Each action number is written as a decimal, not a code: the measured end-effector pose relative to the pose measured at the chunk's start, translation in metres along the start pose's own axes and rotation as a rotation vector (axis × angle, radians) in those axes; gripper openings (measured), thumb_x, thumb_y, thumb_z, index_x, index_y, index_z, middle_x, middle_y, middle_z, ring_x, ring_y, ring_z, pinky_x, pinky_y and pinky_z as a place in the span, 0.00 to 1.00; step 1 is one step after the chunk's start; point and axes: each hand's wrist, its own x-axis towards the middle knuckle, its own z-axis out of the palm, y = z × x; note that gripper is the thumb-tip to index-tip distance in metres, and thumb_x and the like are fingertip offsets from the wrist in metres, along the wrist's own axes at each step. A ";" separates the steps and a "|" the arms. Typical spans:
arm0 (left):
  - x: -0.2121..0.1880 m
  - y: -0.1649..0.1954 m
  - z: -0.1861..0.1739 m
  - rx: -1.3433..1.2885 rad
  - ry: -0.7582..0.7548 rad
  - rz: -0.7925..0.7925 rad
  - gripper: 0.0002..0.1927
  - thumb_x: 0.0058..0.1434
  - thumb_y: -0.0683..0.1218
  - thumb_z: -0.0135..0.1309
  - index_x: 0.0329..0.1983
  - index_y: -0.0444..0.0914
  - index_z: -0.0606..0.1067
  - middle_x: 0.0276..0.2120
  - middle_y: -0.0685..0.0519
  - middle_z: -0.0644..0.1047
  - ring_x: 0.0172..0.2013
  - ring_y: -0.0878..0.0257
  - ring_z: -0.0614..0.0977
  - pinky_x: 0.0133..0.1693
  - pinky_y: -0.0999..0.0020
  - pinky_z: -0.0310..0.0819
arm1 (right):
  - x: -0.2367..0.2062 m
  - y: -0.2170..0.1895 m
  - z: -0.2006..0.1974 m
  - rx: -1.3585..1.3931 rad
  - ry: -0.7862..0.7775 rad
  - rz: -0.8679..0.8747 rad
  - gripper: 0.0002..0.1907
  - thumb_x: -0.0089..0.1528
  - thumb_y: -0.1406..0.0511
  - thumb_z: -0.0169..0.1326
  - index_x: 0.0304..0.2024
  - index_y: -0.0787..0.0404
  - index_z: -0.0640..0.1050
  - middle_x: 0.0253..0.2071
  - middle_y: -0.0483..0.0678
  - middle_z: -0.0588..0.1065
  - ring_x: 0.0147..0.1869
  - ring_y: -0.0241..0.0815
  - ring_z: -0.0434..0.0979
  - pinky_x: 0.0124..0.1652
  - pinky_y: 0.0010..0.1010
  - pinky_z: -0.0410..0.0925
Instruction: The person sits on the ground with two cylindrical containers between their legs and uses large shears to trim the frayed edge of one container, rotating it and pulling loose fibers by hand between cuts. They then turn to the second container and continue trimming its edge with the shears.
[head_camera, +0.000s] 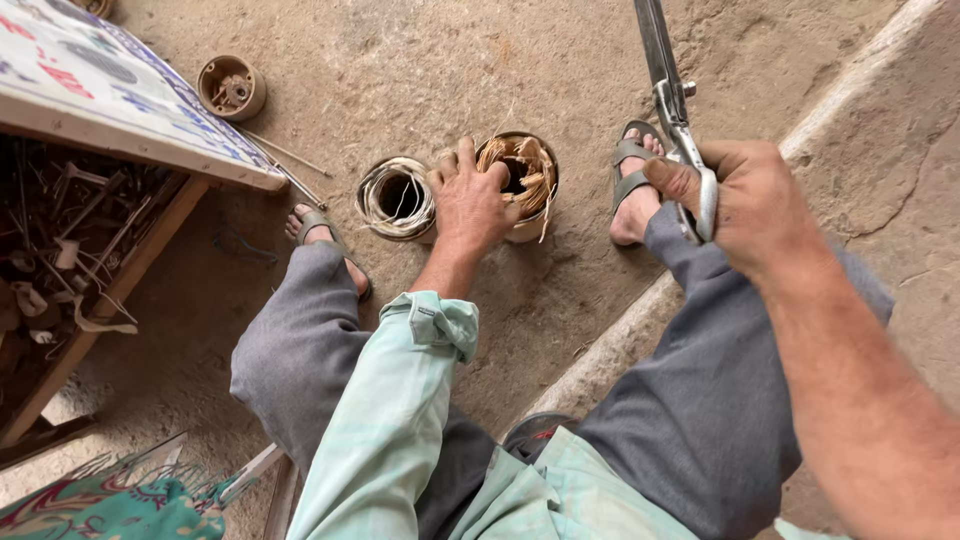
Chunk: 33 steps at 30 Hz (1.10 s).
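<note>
Steel scissors (676, 120), long-bladed, were gripped in the right hand (752, 205), fingers curled tight round the handles, blades pointing away above a sandalled foot. Beyond the knees, the left hand (468, 200) reached with fingers spread into a tin of tan fibre strips (522, 172) on the dirt floor (420, 60), just beside a tin of coiled white cord (396, 197).

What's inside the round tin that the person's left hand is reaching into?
The tin holds thin tan strips, like straw or cane, curling over its rim. The left hand covers the near left side, so what lies under the fingers and at the bottom cannot be seen.
</note>
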 end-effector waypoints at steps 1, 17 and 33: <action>0.005 0.000 0.003 0.035 0.019 0.026 0.24 0.46 0.52 0.67 0.49 0.47 0.78 0.67 0.37 0.61 0.64 0.38 0.65 0.60 0.41 0.60 | 0.000 -0.002 0.001 0.074 0.014 0.034 0.14 0.66 0.56 0.57 0.43 0.59 0.84 0.26 0.44 0.77 0.26 0.33 0.72 0.24 0.27 0.65; 0.029 -0.001 -0.009 0.190 -0.521 -0.125 0.21 0.57 0.51 0.64 0.56 0.59 0.80 0.76 0.38 0.44 0.66 0.38 0.66 0.64 0.39 0.61 | 0.015 0.053 -0.008 0.421 0.040 0.007 0.19 0.62 0.56 0.61 0.27 0.65 0.78 0.18 0.41 0.68 0.20 0.31 0.62 0.21 0.26 0.55; 0.029 -0.035 0.020 0.124 -0.264 0.061 0.11 0.57 0.50 0.63 0.44 0.54 0.86 0.71 0.36 0.58 0.47 0.47 0.82 0.47 0.58 0.81 | 0.015 0.067 -0.016 0.358 0.038 0.078 0.17 0.61 0.57 0.60 0.30 0.66 0.82 0.17 0.44 0.67 0.19 0.33 0.62 0.19 0.28 0.56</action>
